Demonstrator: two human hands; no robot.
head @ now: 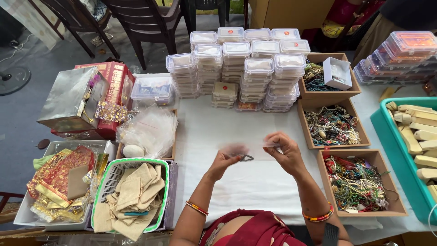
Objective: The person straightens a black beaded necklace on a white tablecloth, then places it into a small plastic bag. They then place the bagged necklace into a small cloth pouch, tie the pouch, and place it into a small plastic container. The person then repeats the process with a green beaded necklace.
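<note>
Both my left hand point(226, 159) and right hand point(283, 150) pinch a clear plastic pouch point(255, 148) above the white table point(246, 187), beside bead boxes point(336, 125).

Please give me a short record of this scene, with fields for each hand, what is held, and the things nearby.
View: head camera, looking down at a white table
Left hand: grip on a small dark trinket
Right hand: pinches a thin clear pouch, blurred
Right side: three cardboard boxes of beaded strings
Behind: stacks of clear lidded boxes
Left side: basket of beige cloth bags
</note>
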